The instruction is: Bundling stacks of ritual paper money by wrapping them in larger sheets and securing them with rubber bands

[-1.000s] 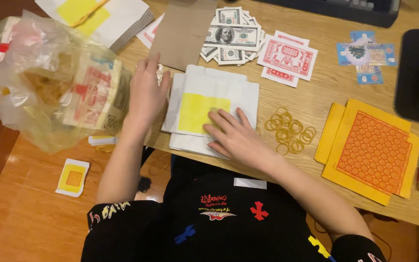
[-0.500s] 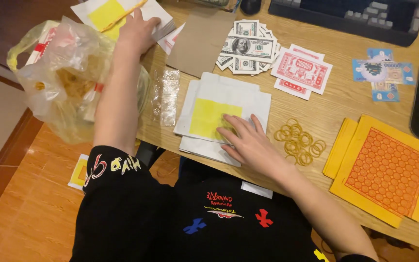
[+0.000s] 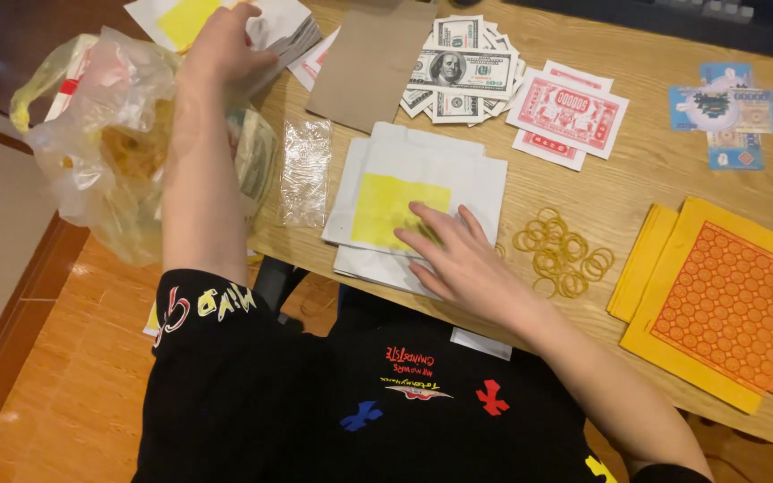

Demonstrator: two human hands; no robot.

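Right hand (image 3: pixel 458 259) lies flat, fingers spread, pressing near stack of white sheets with yellow square (image 3: pixel 404 192) at table's (image 3: pixel 619 192) front edge. Left hand (image 3: pixel 225 45) reaches far left, fingers curled over far stack of same paper (image 3: pixel 284 27); grip unclear. Plastic bag (image 3: pixel 91 134) beneath left forearm. Rubber bands (image 3: pixel 565 255) just right of right hand.

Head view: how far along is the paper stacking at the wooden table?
Done: a stack of white sheets with yellow squares lies at the table edge, the right hand flat on it. In hand: the left hand reaches a second pile of the same sheets at the far corner. Left: the loose yellow rubber bands lie unused beside the stack.
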